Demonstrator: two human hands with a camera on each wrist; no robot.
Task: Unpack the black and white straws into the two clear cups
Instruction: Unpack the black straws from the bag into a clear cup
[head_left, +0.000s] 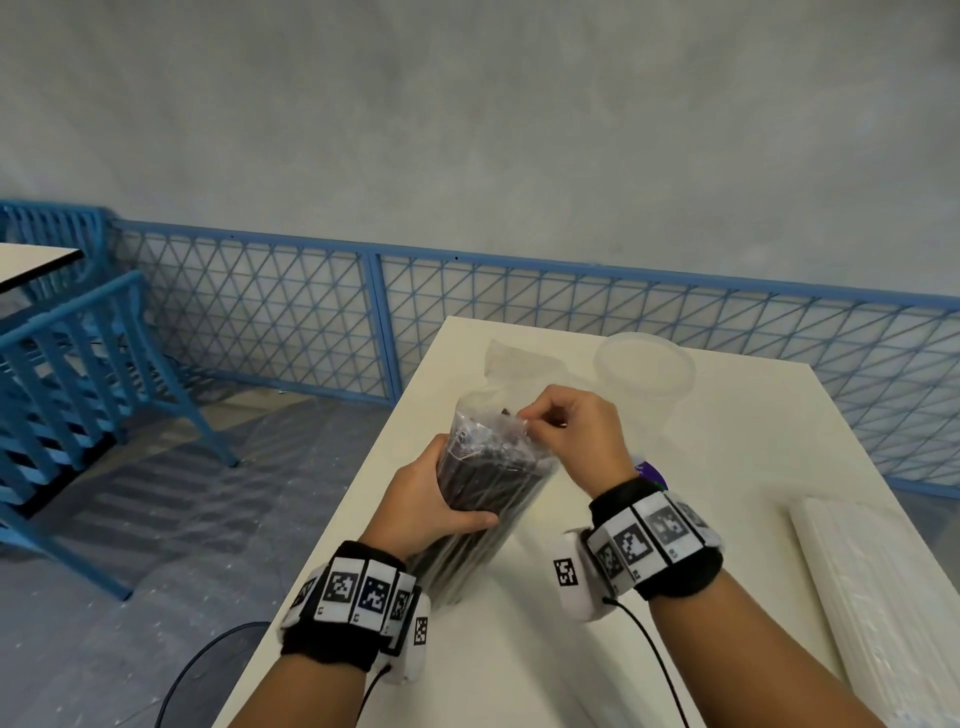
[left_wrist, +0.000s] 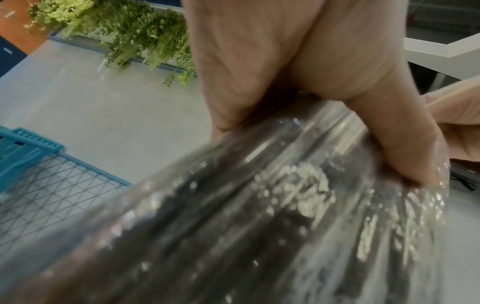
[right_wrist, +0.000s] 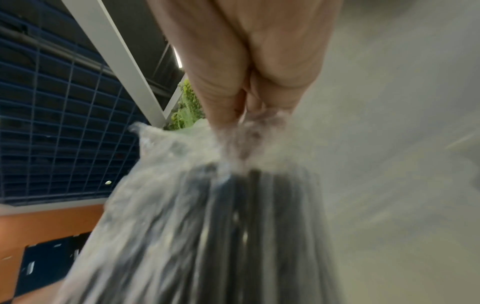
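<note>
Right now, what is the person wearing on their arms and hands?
Both hands are bare, with no gloves, and the forearms show no sleeves. The left hand and right hand each have a black wristband ringed with white square tiles printed with black pixel-pattern markers. A white block sits on each wrist's inner side, and a thin black cable trails back from each band.

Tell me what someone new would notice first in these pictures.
First, the bag of black straws at the middle of the white table: the left hand grips it around the middle, while the right hand pinches the plastic at its top. Next, a clear cup stands behind the hands, and a pack of white straws lies at the table's right edge.
</note>
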